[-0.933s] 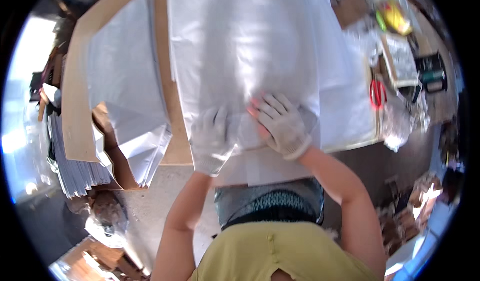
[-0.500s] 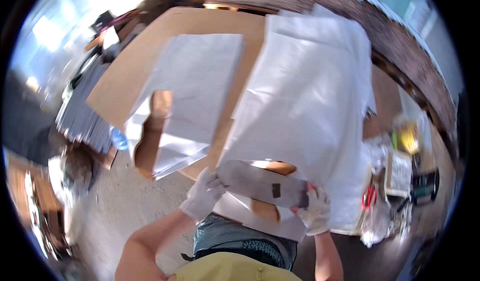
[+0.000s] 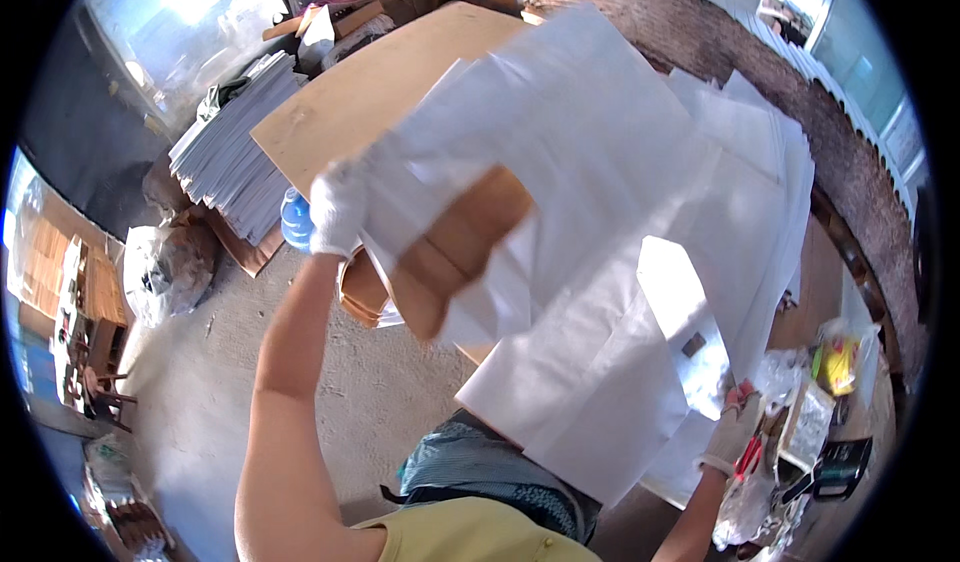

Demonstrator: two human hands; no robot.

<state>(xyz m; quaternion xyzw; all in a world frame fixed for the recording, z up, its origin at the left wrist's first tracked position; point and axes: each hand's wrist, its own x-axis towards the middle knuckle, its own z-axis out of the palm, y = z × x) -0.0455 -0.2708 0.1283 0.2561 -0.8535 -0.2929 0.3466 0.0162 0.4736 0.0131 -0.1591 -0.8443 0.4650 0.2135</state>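
White sheet (image 3: 600, 262), white gloves on both hands, tan wooden table (image 3: 380, 92), yellow shirt (image 3: 470, 537), blue bottle (image 3: 297, 219).

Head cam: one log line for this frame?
left hand: gloved, raised, gripping white sheet edge | right hand: gloved, low, at sheet's other end | sheet: lifted over table

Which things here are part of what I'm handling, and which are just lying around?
In hand:
left hand
right hand
large white sheet, lifted between both
wooden table

Lying about:
stack of white sheets
red scissors
blue water bottle
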